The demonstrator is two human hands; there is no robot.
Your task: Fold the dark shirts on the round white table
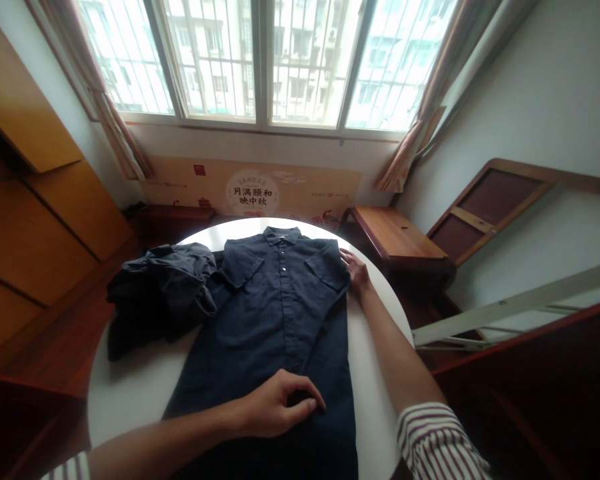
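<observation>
A dark navy button-up shirt (280, 320) lies front up on a round white table (380, 373), its collar at the far end. Both short sleeves are laid inward over its front. My left hand (280, 403) is over the lower front of the shirt, fingers loosely curved, with a gap between thumb and forefinger and nothing between them. At the shirt's right edge, beside the folded sleeve, my right hand (356, 272) touches the cloth with fingers stretched out. Part of the shirt's lower end is hidden under my left forearm.
A crumpled heap of dark clothes (165, 287) sits on the table's left side, against the shirt. Beyond the table stand a wooden side table (400, 233) and a barred window (260, 67). Wooden cabinets (55, 213) line the left; a pale metal frame (520, 303) is at the right.
</observation>
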